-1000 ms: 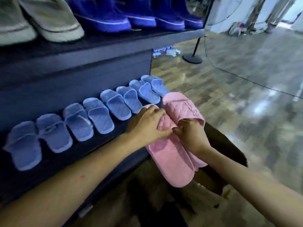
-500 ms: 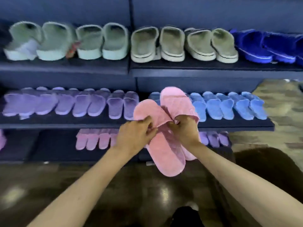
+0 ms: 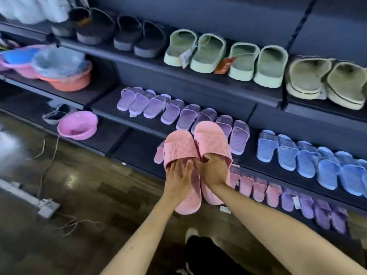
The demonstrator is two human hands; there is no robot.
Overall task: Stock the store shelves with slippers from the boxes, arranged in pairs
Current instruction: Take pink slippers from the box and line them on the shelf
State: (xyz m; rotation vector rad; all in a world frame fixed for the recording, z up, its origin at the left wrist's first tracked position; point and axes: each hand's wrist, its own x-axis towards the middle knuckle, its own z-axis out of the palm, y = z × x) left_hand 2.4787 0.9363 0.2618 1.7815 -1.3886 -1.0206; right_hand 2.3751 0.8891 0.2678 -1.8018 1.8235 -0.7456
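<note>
Two pink slippers (image 3: 195,155) with quilted straps sit side by side, toes pointing away toward the shelves (image 3: 198,80), soles facing down. The left hand (image 3: 177,180) has fingers tucked under the strap of the nearer one; the right hand (image 3: 213,171) reaches into the other, whose toe sits slightly higher.
</note>
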